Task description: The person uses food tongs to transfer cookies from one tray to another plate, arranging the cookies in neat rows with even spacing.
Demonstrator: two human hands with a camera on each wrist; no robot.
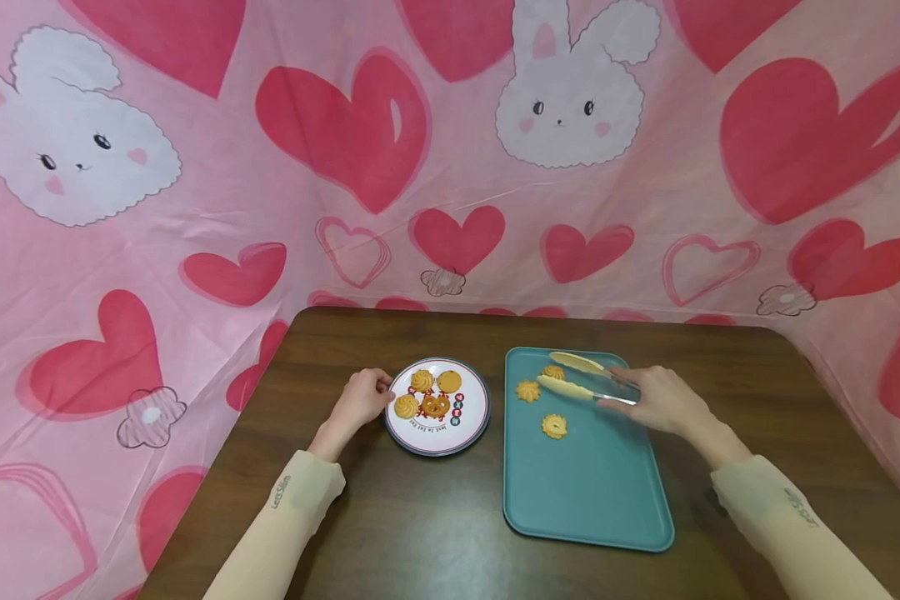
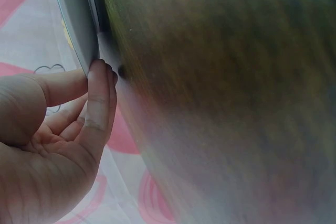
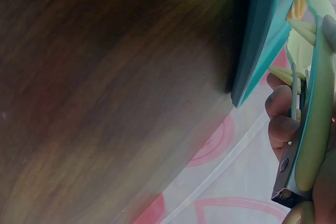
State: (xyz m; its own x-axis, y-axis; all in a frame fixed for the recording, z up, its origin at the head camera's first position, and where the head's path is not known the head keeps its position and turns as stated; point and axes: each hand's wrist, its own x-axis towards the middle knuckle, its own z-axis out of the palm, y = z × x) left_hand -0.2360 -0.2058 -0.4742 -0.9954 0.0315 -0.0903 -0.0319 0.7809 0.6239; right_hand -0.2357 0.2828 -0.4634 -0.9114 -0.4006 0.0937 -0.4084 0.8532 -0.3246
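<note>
My left hand (image 1: 363, 397) pinches the left rim of a round white plate (image 1: 467, 427), thumb above and fingers below in the left wrist view. Several cookies lie on that plate, among them a swirled one (image 1: 422, 381) and a pretzel-shaped one (image 1: 435, 406). Over the far end of a teal tray (image 1: 581, 492), my right hand (image 1: 663, 400) grips tongs (image 1: 606, 397) with cream-coloured tips. The tips stand apart on either side of a cookie (image 1: 552, 372); whether they touch it I cannot tell. Two more cookies, a flower-shaped one (image 1: 527, 391) and a ring-like one (image 1: 554, 427), lie nearby on the tray.
Plate and tray stand side by side on a dark wooden table (image 1: 390, 525), a narrow strip of wood between them. A pink cloth (image 1: 450, 183) with hearts and rabbits hangs behind the table and along its sides.
</note>
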